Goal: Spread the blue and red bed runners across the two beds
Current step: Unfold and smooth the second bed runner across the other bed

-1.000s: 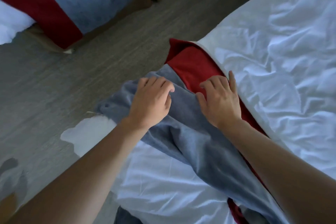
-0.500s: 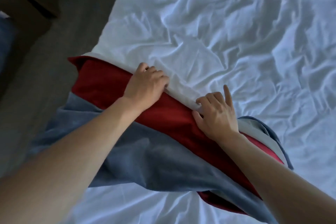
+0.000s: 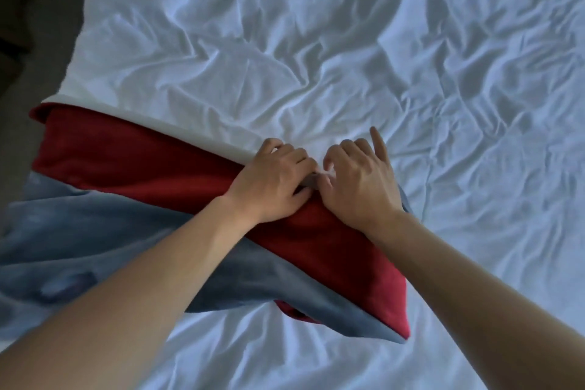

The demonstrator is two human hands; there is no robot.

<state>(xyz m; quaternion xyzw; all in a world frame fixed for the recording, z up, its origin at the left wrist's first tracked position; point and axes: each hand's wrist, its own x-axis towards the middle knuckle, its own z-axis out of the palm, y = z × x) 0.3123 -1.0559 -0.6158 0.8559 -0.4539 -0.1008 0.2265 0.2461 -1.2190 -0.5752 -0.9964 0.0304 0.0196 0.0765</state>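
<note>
- i am looking down from the head camera at a bed (image 3: 348,41) dressed in a creased white sheet, which is filling most of the frame.
- a bed runner (image 3: 133,161), red on one band and grey-blue on the other, is lying bunched across the near left part of the bed, running diagonally from the left edge toward the lower middle.
- the red band is sitting uppermost against a white folded edge of the sheet; the blue band (image 3: 79,237) is sagging below it and spilling off the left side of the mattress.
- a lower corner of the runner is ending in a point on the sheet at bottom centre, red and blue meeting there.
- the left hand (image 3: 272,184) is resting on the red band with its fingers curled tight, gripping the runner's upper edge.
- the right hand (image 3: 361,184) is sitting just beside it, nearly touching, fingers curled down onto the same edge with the index finger sticking out straight over the sheet; i cannot tell whether it is really pinching the cloth.
- both forearms are reaching in from the bottom of the view and crossing over the runner.
- a strip of dark floor (image 3: 38,25) is showing along the left side.
</note>
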